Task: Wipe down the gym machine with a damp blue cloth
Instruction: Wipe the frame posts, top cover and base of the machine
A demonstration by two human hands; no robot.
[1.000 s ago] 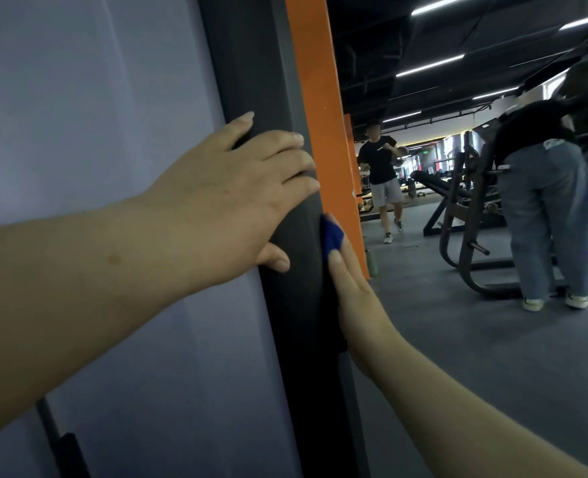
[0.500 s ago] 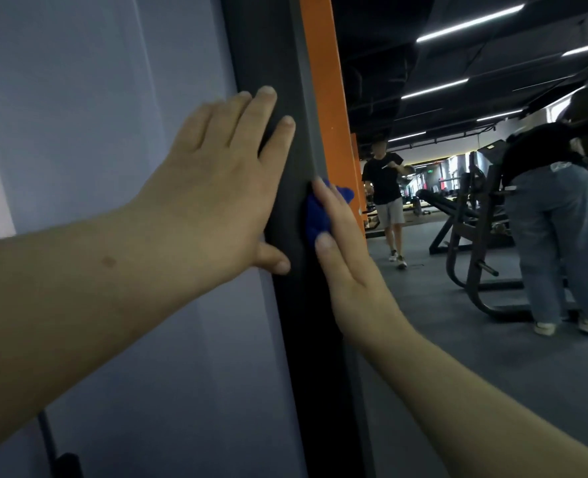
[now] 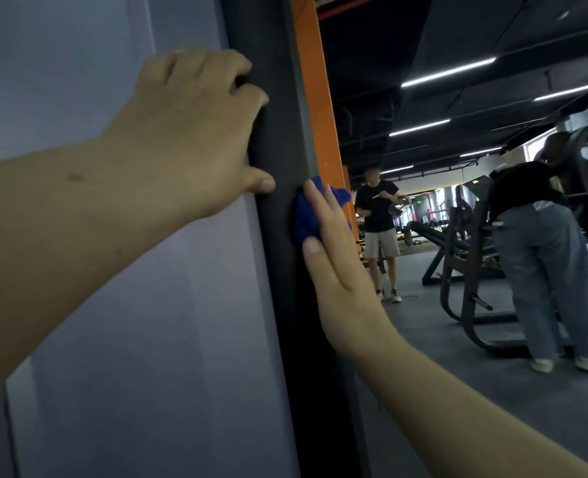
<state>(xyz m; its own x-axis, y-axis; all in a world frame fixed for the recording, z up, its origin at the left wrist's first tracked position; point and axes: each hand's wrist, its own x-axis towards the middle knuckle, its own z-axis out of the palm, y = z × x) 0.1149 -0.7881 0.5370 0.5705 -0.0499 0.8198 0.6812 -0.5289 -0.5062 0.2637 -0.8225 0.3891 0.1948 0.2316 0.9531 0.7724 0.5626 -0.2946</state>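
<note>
The gym machine's dark grey upright (image 3: 271, 39) runs top to bottom through the middle, with an orange strip (image 3: 308, 63) along its right edge. A small bunched blue cloth (image 3: 304, 215) lies against the upright's face. My right hand (image 3: 337, 270) presses it there with straight fingers, and blue shows beside the thumb and past the fingertips. My left hand (image 3: 192, 132) rests higher on the upright's left edge, fingers bent with the tips on the dark face and the thumb sticking out below.
A pale grey panel (image 3: 130, 305) fills the left side. To the right, a person in a black shirt and shorts (image 3: 380, 236) stands on the grey floor. Another person in jeans (image 3: 544, 263) bends at a dark weight machine (image 3: 465, 270).
My right hand has slid the cloth up the upright. My left hand has also shifted upward, and its fingers went from flat to bent.
</note>
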